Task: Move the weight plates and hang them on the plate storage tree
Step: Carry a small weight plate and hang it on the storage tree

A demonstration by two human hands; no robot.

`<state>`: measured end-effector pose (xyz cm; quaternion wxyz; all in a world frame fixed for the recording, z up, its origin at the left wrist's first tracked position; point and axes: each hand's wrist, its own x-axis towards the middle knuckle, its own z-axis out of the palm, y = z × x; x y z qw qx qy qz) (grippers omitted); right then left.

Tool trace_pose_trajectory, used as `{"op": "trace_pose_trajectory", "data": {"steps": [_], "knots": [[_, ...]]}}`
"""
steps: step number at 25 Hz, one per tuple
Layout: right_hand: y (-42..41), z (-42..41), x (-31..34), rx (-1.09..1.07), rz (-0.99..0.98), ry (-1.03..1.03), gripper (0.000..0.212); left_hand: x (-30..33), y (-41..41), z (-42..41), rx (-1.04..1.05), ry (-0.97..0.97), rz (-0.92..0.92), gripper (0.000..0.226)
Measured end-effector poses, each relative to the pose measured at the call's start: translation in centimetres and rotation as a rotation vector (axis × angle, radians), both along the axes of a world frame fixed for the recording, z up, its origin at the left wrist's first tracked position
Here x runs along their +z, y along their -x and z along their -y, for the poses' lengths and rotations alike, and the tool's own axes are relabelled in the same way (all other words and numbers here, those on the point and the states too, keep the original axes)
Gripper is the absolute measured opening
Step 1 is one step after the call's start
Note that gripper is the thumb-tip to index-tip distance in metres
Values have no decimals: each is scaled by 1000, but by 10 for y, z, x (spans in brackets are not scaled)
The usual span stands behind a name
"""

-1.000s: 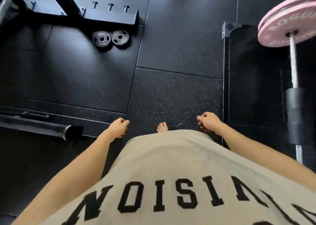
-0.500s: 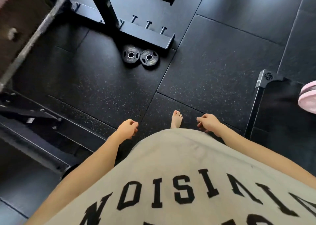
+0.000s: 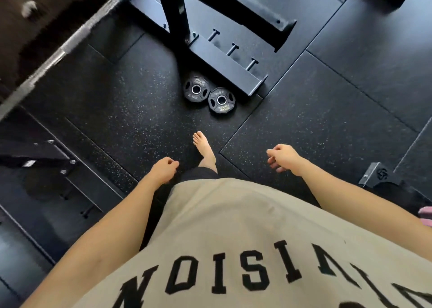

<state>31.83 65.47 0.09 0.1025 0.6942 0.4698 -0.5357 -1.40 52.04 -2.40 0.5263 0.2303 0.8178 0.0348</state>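
Head view: left hand (image 3: 164, 170) and right hand (image 3: 284, 157) apparently in loosely curled, empty grip above weight plates (image 3: 208, 93).

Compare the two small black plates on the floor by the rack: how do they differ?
The far plate lies nearer the rack base; the near plate lies closer to the bare foot. Their lettering faces different ways. Both lie flat, edges touching, same size and style, untouched.

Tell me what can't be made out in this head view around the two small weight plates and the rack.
- Rack upright: top cut off by the frame's upper edge, so any higher pegs are unseen.
- Barbell: motion-blurred, its ends out of frame.
- Pink plate: only a sliver at the right edge.
- Second foot: hidden under the shirt.
- Left plate and right plate: brand lettering too small.
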Motion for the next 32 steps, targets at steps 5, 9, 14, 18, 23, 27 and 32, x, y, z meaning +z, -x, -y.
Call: {"op": "trace_pose_trajectory", "data": {"steps": [5, 9, 14, 18, 23, 27, 32], "knots": [[44, -103, -9, -48, 79, 70, 21, -12, 45, -97, 42, 68, 39, 24], [78, -190, -57, -128, 110, 119, 23, -60, 72, -179, -21, 155, 60, 25], [119, -274, -188, -161, 87, 184, 23, -179, 76, -260, 28, 199, 67, 25], [150, -330, -334, -165, 109, 176, 28, -308, 69, -312, 131, 221, 18, 25], [169, -365, -510, -89, 202, 142, 41, -465, 58, -361, 116, 206, 2, 25], [188, -378, -606, -65, 256, 43, 51, -571, 44, -405, 124, 139, 14, 42], [189, -388, -654, 110, 392, -85, 55, -628, 19, -425, 68, 89, -131, 48]]}}
